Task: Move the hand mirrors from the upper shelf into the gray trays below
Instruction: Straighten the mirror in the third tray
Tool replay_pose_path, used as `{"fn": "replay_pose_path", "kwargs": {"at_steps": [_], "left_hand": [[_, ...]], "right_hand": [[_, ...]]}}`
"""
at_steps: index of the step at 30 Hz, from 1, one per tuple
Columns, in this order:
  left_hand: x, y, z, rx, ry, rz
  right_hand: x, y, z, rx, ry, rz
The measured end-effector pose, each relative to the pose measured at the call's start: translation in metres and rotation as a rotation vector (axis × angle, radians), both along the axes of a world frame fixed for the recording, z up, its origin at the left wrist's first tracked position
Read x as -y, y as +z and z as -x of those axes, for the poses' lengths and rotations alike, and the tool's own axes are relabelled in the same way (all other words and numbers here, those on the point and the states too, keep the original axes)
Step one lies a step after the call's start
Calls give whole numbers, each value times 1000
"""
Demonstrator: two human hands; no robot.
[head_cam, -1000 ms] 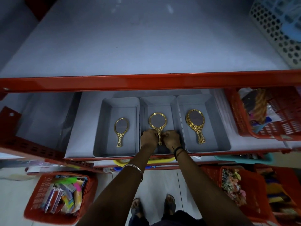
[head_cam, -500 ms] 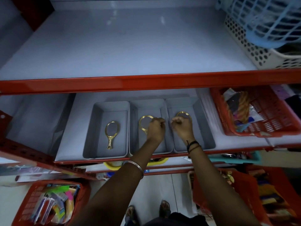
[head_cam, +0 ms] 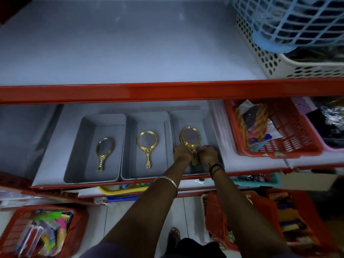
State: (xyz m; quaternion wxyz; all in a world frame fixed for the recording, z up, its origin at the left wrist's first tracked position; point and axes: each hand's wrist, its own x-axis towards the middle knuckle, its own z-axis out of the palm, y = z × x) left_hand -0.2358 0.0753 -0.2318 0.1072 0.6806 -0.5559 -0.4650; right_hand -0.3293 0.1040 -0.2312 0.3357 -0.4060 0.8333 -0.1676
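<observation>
Now | both hands point(head_cam: 195, 152) grip right mirror's point(head_cam: 190, 139) handle | 3 gray trays point(head_cam: 104, 175), lower shelf point(head_cam: 46, 161)

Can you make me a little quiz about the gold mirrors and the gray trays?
1. How many gray trays hold a mirror?
2. True or false: the upper shelf still has mirrors on it.
3. Which mirror are both hands touching: left, middle or right?

Key:
1. Three.
2. False: none show there.
3. The right mirror, in the right tray; the left hand and right hand are at its handle. The left mirror and middle mirror lie untouched.
</observation>
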Motion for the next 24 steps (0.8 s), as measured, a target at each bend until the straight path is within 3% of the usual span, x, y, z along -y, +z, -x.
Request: {"fn": "replay_pose_path", "kwargs": {"at_steps": [11,24], "left_hand": [[5,-27,6,25,128,-14],[8,-41,11,-58,234,-95]], "right_hand": [[-2,-17,-2,202,-118,120],[-1,-21,4,418,-292,74]]}}
